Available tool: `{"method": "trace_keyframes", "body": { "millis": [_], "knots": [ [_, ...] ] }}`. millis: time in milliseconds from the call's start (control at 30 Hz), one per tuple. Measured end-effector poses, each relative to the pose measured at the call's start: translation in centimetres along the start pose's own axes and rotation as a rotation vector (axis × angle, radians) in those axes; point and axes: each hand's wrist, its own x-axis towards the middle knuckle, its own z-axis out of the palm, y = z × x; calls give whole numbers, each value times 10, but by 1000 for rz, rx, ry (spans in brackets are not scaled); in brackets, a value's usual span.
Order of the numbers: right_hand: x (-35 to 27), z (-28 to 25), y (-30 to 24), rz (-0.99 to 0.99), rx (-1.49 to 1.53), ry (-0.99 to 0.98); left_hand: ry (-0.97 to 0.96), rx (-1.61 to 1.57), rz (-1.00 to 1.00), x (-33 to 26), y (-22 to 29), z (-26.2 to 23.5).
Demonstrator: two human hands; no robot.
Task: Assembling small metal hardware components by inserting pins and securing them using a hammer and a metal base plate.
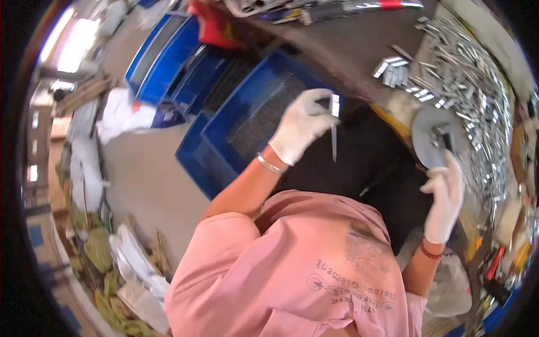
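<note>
My left hand [303,126], in a white glove, is raised in front of a blue crate. Its thumb and fingers pinch a narrow shiny metal strip [335,106], held upright; a thin length hangs below the fingers. At the right, my right hand [446,196], also in a white glove, is beside a round grey disc [428,147] on the bench edge. Its fingers are apart, with the index finger stretched up toward a small dark block [447,140] by the disc's middle. Whether the fingertip touches the block cannot be made out.
Loose metal pieces [477,106] are heaped across the bench at the right, with a neater group of short bright pieces [396,72] near them. Blue crates [210,132] stand at the left, one holding many small pieces. White sacks [126,109] lie farther left.
</note>
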Motion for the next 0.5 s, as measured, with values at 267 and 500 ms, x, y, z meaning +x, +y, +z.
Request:
{"method": "trace_keyframes", "body": {
  "millis": [267,500],
  "knots": [
    [21,-6,20,103,227,45,691,923,-194,-33,-168,-316],
    [20,-3,11,67,157,81,678,1078,-566,4,-247,-332]
  ]
}}
